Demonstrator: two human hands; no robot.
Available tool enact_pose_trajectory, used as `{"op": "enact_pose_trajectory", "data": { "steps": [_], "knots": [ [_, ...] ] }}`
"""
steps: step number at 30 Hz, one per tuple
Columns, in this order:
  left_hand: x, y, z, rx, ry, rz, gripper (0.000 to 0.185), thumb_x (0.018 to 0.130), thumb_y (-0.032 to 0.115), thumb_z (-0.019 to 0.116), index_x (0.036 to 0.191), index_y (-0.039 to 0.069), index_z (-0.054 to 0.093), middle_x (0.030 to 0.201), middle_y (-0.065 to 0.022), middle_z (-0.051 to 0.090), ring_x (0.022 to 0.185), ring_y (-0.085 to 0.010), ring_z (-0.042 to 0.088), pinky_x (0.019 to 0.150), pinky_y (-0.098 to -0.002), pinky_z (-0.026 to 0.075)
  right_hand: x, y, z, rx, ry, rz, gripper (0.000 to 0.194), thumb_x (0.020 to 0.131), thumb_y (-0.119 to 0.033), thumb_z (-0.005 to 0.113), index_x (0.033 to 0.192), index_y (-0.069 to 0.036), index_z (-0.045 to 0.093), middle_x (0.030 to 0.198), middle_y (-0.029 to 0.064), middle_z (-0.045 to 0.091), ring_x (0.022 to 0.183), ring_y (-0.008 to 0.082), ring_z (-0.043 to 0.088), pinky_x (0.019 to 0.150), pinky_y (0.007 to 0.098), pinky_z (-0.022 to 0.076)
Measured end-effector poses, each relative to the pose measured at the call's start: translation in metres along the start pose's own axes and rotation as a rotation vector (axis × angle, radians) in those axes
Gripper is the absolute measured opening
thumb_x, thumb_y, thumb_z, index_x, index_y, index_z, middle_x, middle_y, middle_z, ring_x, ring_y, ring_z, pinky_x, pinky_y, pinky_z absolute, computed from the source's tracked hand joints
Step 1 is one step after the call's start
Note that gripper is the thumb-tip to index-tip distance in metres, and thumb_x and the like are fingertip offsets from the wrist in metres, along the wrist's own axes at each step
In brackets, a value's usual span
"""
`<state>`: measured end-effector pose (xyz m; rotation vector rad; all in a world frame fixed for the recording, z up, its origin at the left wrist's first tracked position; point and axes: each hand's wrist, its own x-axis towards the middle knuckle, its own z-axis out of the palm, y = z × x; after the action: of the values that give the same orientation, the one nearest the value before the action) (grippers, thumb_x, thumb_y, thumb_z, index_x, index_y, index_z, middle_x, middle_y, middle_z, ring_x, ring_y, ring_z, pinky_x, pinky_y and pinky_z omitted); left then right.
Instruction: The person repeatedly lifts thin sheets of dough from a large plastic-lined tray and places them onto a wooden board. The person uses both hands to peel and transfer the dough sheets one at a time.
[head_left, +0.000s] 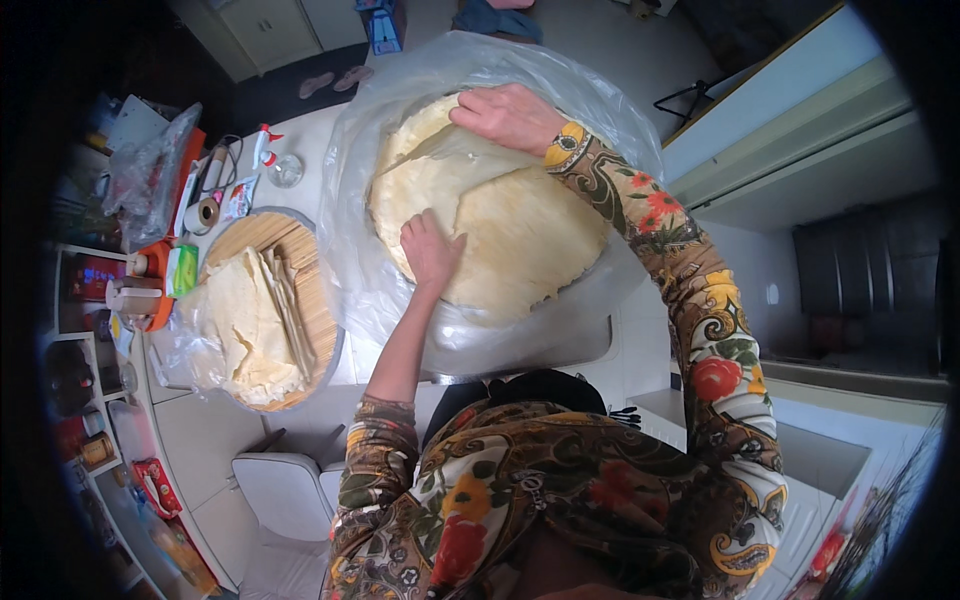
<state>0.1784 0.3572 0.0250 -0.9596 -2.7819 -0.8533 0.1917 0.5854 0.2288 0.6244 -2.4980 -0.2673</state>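
In front of me lies a stack of large, thin, pale-yellow flatbread sheets (532, 232), inside a spread-out clear plastic bag (352, 202). My right hand (514, 116) is at the far side of the stack, its fingers curled on the edge of an upper sheet (457, 161). A lower layer shows beneath that sheet at the far left. My left hand (431, 251) rests on the stack's left part, palm down with fingers apart. To the left, folded flatbread sheets (255, 322) lie on a round slatted wooden board (319, 289), partly in clear plastic.
Beyond the board stand a clear spray bottle (285, 169) with a red-and-white top, a tape roll (201, 216) and a green packet (182, 270). Shelves (97, 397) hold packages at far left. A grey-white chair (285, 487) stands below the table's near-left side.
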Motion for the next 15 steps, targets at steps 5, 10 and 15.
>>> {"op": "enact_pose_trajectory", "data": {
  "steps": [5, 10, 15],
  "knots": [
    [0.022, -0.01, -0.001, 0.023, 0.072, 0.149, 0.018, 0.075, 0.015, 0.071, 0.084, 0.003, 0.06, 0.09, -0.0176, 0.063, 0.091, -0.0371, 0.058, 0.084, -0.0474, 0.046, -0.012, 0.019, 0.002, -0.078, -0.016, 0.051, 0.015, 0.084, -0.013, 0.058, 0.098, -0.012, 0.054, 0.087, 0.005, 0.054, 0.074, 0.0209, 0.066, 0.054, 0.035, 0.0535],
    [0.062, -0.007, -0.021, -0.084, -0.005, 0.043, 0.009, 0.082, 0.01, 0.063, 0.083, 0.001, 0.063, 0.083, -0.0223, 0.066, 0.081, -0.04, 0.065, 0.074, -0.0493, 0.051, -0.033, 0.048, -0.009, -0.281, -0.049, 0.149, 0.016, 0.084, -0.013, 0.058, 0.1, -0.015, 0.054, 0.085, 0.0028, 0.052, 0.07, 0.0169, 0.066, 0.053, 0.0327, 0.0539],
    [0.129, 0.008, -0.07, -0.101, 0.032, 0.24, 0.011, 0.087, 0.009, 0.058, 0.09, 0.002, 0.065, 0.088, -0.0215, 0.068, 0.084, -0.0408, 0.067, 0.072, -0.051, 0.053, -0.025, 0.08, -0.036, -0.333, 0.077, 0.125, 0.021, 0.084, -0.009, 0.058, 0.104, -0.015, 0.055, 0.086, 0.0025, 0.05, 0.072, 0.018, 0.064, 0.054, 0.0308, 0.0526]
  ]
}}
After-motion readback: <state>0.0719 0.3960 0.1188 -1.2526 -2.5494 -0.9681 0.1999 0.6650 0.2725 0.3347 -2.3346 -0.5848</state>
